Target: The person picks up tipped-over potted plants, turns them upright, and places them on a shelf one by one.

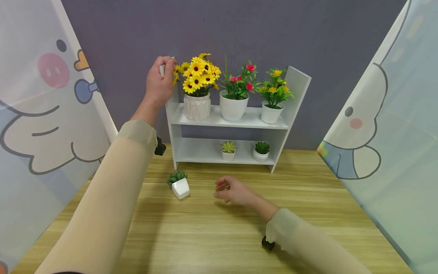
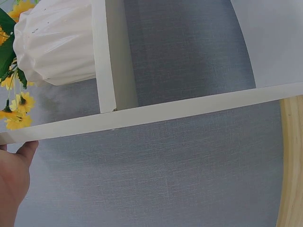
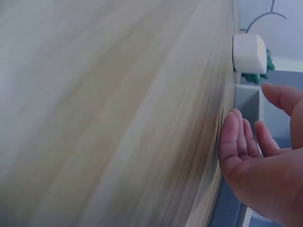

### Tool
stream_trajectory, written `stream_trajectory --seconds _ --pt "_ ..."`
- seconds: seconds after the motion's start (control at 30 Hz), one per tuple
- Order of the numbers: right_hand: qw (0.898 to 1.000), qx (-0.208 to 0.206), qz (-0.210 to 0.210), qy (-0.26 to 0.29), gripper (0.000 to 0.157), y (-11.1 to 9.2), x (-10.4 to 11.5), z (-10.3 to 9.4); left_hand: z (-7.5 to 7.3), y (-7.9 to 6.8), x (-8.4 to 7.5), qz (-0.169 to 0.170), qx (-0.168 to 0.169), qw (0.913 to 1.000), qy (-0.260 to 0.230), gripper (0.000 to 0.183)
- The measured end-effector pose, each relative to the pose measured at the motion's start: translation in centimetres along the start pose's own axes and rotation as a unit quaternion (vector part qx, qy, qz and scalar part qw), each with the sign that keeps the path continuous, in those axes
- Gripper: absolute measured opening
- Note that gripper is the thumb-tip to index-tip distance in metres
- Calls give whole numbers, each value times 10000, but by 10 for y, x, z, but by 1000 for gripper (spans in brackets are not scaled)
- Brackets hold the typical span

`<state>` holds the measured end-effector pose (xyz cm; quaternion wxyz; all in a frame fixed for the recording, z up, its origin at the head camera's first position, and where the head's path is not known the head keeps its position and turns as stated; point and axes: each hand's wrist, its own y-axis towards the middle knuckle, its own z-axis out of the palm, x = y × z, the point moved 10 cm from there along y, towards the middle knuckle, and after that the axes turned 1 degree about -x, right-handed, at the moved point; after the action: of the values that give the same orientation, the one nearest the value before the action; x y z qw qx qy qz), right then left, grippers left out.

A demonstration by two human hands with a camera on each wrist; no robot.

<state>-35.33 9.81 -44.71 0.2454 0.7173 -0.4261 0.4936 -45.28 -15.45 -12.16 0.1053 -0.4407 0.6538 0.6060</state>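
Note:
At the top of the left side panel of a white two-tier shelf (image 1: 202,149), my left hand (image 1: 160,79) grips the board. In the left wrist view the fingers of that hand (image 2: 14,177) wrap the panel's edge, partly out of frame. My right hand (image 1: 236,191) hovers low over the wooden table with nothing in it. Its fingers are loosely bent and the thumb stands apart in the right wrist view. To its left, a small succulent in a white pot (image 1: 180,188) lies tipped on its side on the table, in front of the shelf.
On the upper tier stand a pot of yellow flowers (image 1: 197,107), a pot of red flowers (image 1: 234,108) and a smaller yellow-flowered pot (image 1: 272,113). Two small succulents (image 1: 228,150) sit below. A grey wall backs the shelf; cartoon-printed panels (image 1: 362,114) flank the table.

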Motion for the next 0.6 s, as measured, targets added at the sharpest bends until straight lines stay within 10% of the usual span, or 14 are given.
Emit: stream_trajectory --seconds 0.6 --pt "9996 -103 248 -130 60 40 29 61 -1 -1 1 -99 5 9999 37 41"
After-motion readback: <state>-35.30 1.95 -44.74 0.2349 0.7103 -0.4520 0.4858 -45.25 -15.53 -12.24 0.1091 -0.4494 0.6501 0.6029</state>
